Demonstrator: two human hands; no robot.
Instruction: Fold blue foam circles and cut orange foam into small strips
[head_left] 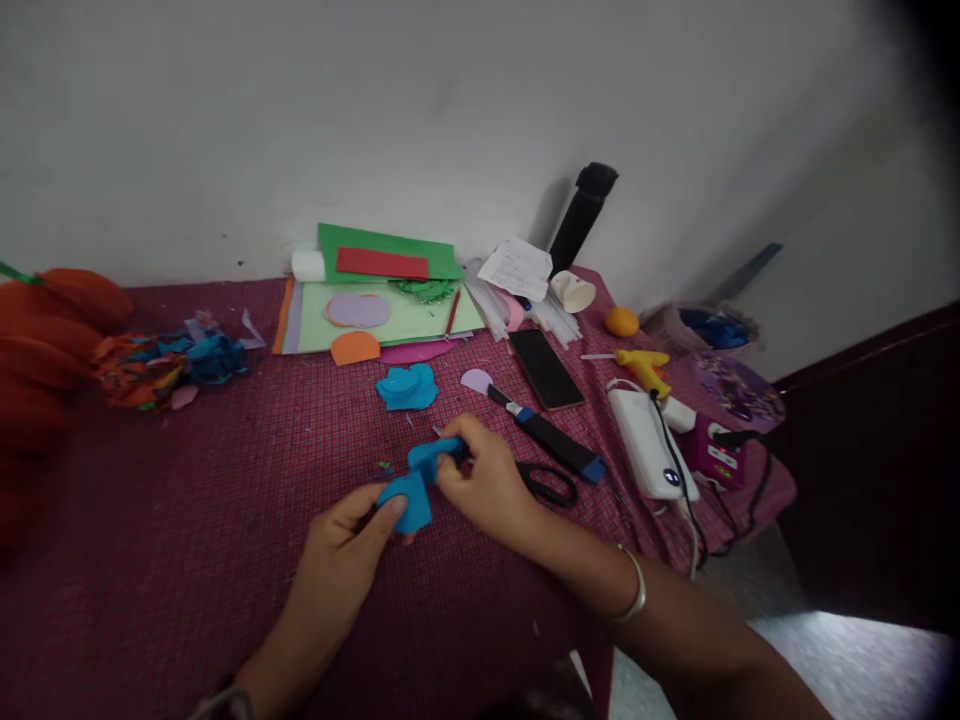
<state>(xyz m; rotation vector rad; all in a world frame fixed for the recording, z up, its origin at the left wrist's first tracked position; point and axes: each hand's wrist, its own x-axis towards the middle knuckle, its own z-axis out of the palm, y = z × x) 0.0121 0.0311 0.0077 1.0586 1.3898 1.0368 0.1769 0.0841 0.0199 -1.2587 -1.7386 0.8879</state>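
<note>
Between thumb and fingers, my left hand (346, 548) pinches a blue craft-sheet piece (411, 508) with a rounded end. My right hand (484, 480) is closed on another blue piece (426, 458), held just above and right of the first; the two pieces meet or overlap, I cannot tell which. Beyond the hands lies a small pile of blue cut pieces (407, 387) on the checked tablecloth (225, 500). Black-handled scissors (551, 485) lie right by my right wrist, their blades hidden behind that hand. A blue-and-black utility knife (559, 442) rests farther right.
Coloured sheets (390, 250) are stacked against the wall. At right are a phone (545, 368), a yellow glue gun (641, 368), a white power bank (651, 445) with cables and a purple extension box (716, 455). Crumpled scraps (169, 360) and an orange pumpkin-like object (52, 340) stand left.
</note>
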